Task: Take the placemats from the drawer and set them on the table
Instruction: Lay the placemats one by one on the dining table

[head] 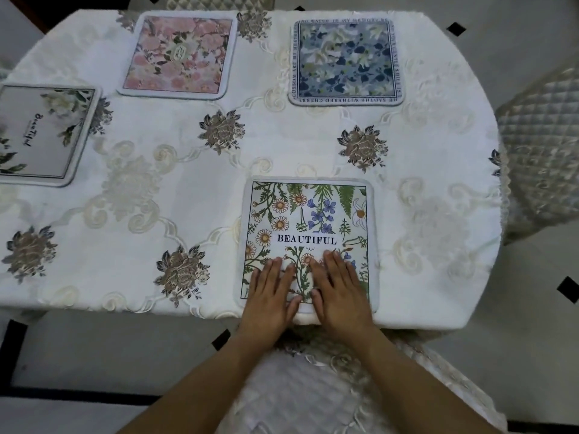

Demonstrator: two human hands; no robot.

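Hands flat on botanical placemat, near table edge

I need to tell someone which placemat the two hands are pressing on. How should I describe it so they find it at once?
Start from the table under the white embroidered tablecloth and look at its near edge. There lies the square placemat with green ferns, daisies and blue flowers, with the left hand and right hand flat on it. Alone among the four, it reads BEAUTIFUL in dark capitals.

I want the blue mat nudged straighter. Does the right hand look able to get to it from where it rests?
Probably yes. The right hand lies flat on the wildflower placemat, and only bare tablecloth lies between it and the blue placemat, though it sits at the far side.
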